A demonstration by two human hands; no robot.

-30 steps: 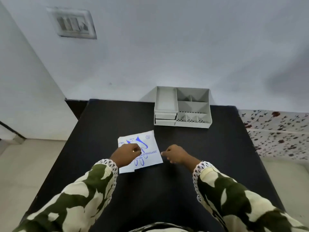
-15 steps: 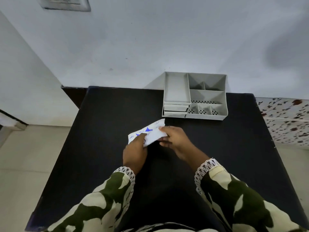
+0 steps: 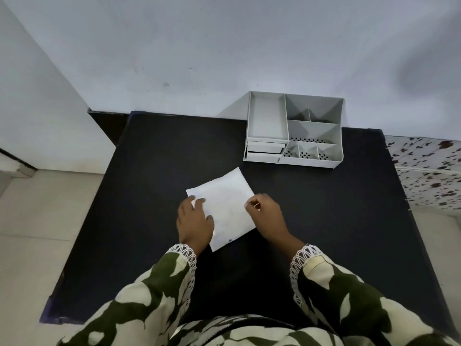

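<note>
A white paper packet (image 3: 228,206) lies on the black table (image 3: 154,171) with its plain side up; only a small mark shows near its front edge. My left hand (image 3: 194,221) rests flat on the packet's left part, fingers and thumb on the paper. My right hand (image 3: 268,216) is at the packet's right corner, fingers curled and pinching the edge there.
A grey plastic organizer (image 3: 294,162) with several compartments and two small drawers stands at the table's back, against the wall. A speckled surface (image 3: 429,171) adjoins the table on the right. Pale floor (image 3: 37,221) lies past the left edge.
The packet lay printed side up a second ago. Both hands lifted and turned it over, and it now lies plain side up. The camera has tilted further down.
</note>
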